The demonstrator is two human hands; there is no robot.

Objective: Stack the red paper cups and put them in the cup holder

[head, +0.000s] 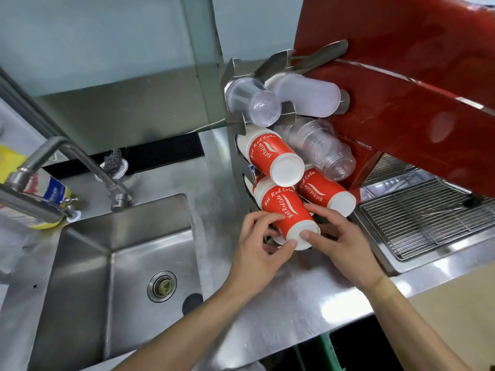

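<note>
Red paper cups printed "Net Red Cola" fill the lower slots of a steel cup holder (235, 113) that stands on the stainless tabletop (294, 303) beside the sink (88, 263); the nearest stack of red cups (284, 210) lies tilted with its white base toward the camera, its mouth end pushed into the holder's lowest left slot; the left hand (257, 245) closes its grip on that stack from the left, fingers (267, 218) along the red side and the thumb under the base rim; the right hand (340, 236) clamps the same stack from the right, its thumb (313, 235) pressed on the white base and its fingers curled behind; a second red stack (270, 156) sits in the slot just above, and a third red stack (324, 192) lies to the right, just behind the right hand's fingers; clear plastic cups (254, 101) occupy the upper left slot, a frosted stack (308, 95) the upper right, and another clear stack (321, 148) lies between the frosted one and the red ones; a red machine panel (415, 89) rises to the right above a wire drip grate (428, 210); a steel faucet (80, 162) arches over the sink, with a steel scouring pad (112, 163) behind it and a yellow-and-blue bottle (45, 199) at the far left.
</note>
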